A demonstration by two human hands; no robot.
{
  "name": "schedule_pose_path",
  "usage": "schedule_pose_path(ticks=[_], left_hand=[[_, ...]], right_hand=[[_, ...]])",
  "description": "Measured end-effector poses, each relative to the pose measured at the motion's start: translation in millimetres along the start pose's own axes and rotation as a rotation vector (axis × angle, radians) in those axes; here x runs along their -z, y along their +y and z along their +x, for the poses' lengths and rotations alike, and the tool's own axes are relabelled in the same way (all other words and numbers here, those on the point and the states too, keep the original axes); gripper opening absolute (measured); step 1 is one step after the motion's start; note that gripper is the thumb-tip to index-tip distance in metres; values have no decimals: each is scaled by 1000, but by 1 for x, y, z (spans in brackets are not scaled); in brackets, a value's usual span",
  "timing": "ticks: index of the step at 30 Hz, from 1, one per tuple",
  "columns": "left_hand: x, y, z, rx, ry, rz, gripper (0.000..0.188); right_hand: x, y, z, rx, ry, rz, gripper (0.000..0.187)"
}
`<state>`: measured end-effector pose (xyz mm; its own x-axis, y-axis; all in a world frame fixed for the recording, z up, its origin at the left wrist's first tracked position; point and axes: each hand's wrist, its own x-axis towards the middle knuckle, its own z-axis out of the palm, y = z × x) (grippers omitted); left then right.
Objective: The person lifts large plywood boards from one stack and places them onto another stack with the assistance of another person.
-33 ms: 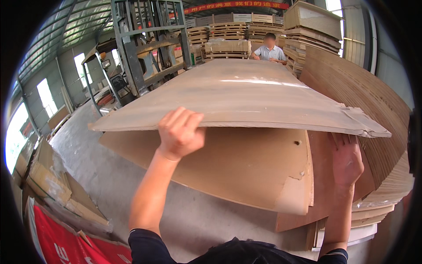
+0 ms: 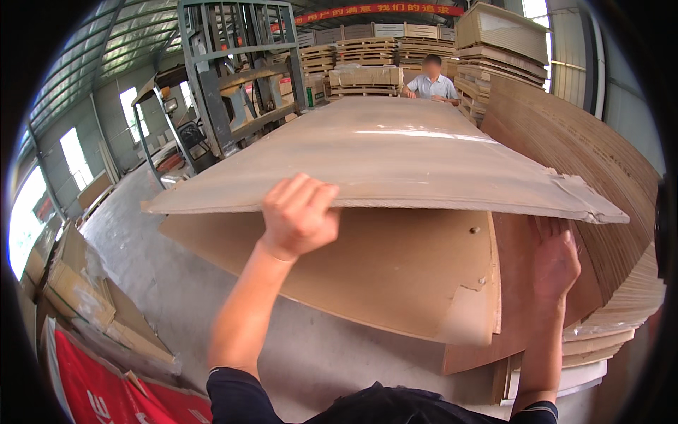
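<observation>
A: Any writing in view?
B: Yes. A red banner (image 2: 381, 12) high at the back carries one row of yellow characters (image 2: 341, 15).
A: Anything nearer?
B: The red sheet (image 2: 81, 360) at lower left bears big white letters (image 2: 94, 403), some running off the lower edge of the view.
A: And the boards (image 2: 551, 124) on the right?
B: Faint dark marks there may be print, but they're too small to tell.
</observation>
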<state>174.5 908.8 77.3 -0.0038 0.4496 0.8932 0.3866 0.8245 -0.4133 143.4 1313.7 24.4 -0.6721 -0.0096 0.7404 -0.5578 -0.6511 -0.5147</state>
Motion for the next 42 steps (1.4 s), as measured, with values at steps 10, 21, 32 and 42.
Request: schedule_pose_path(ticks=[10,21,32,42], left_hand=[[-62,129,42,-22,-85,-61,19],[-54,134,17,28,-156,-9,22],[-40,37,-9,158,-46,121,26],[-74,41,-3,57,-105,48,22]], right_hand=[[108,53,6,-221,322,222,40],[127,68,47,-249,295,208,45],[87,112,26,-425,243,179,50],[105,82,39,-278,246,168,55]])
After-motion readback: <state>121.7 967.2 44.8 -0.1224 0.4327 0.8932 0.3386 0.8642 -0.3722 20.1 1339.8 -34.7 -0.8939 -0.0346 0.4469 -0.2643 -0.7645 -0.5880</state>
